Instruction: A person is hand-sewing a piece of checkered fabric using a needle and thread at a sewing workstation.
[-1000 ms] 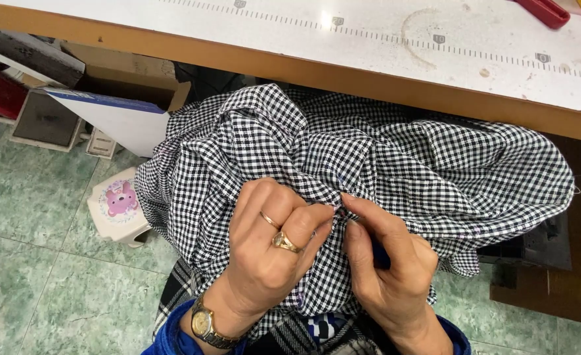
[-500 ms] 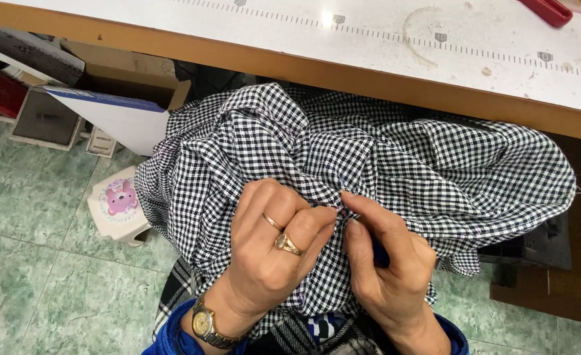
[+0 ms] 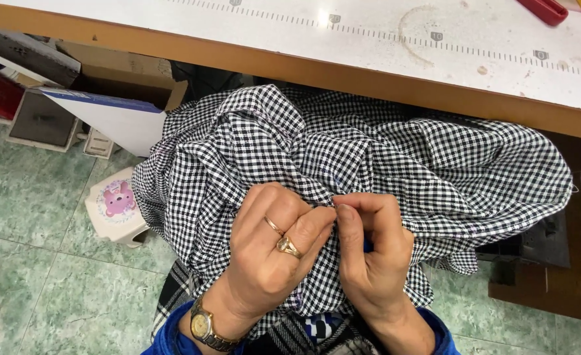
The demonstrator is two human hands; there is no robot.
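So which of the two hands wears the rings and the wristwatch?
The left hand: it has two gold rings on its fingers and a gold wristwatch, while the right hand is bare. Both pinch the black-and-white checked fabric.

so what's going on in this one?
A person sits at a white worktable with a bunched black-and-white checked fabric piled on their lap. Both hands work one spot near its middle: the left hand, wearing two rings and a wristwatch, grips a fold, while the right hand pinches the cloth right beside it. Whether a needle or thread is held is too small to tell. A small white stool stands on the green tiled floor.
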